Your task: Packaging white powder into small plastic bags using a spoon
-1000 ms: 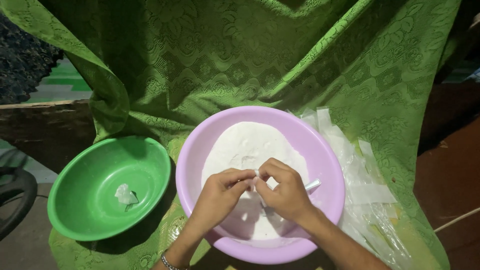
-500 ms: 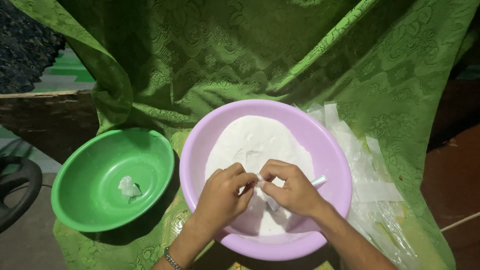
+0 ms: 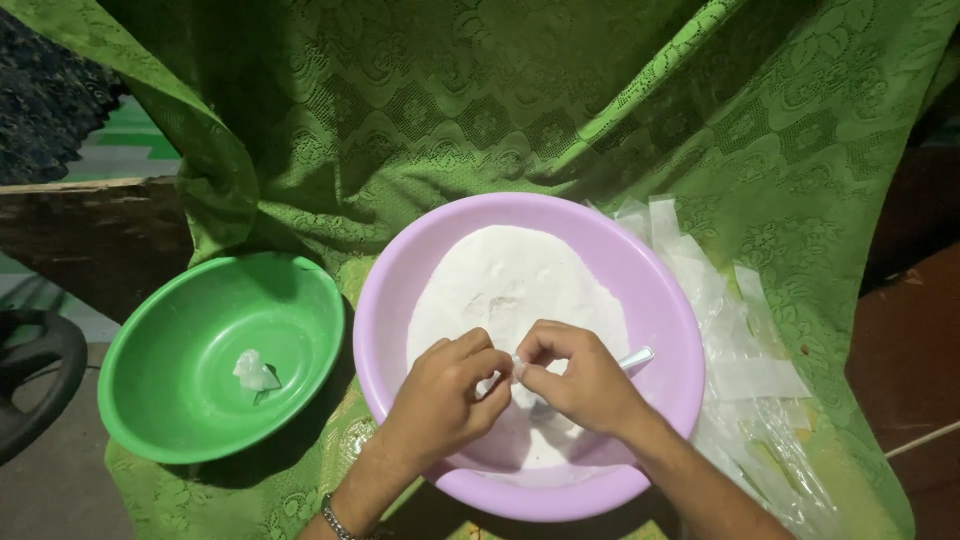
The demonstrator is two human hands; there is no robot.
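**Hands pinch small packet over powder**

Fingertips of left hand [image 3: 445, 392] & right hand [image 3: 580, 380] clamped together on tiny clear packet [image 3: 515, 366], over white powder [image 3: 510, 280] in purple bowl [image 3: 385, 290]. Vs 1 s ago: grip tighter, hands barely shifted; twisting goes on. Green bowl [image 3: 150, 340] at 9 o'clock, plastic strips [image 3: 750, 375] at 3.

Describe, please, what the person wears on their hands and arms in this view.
Both forearms are bare, with no sleeves in view. The left hand wears no glove, and a thin silvery metal bracelet of small links circles its wrist at the bottom edge. The right hand is also ungloved, with no bracelet or watch on the visible forearm. No rings can be made out.
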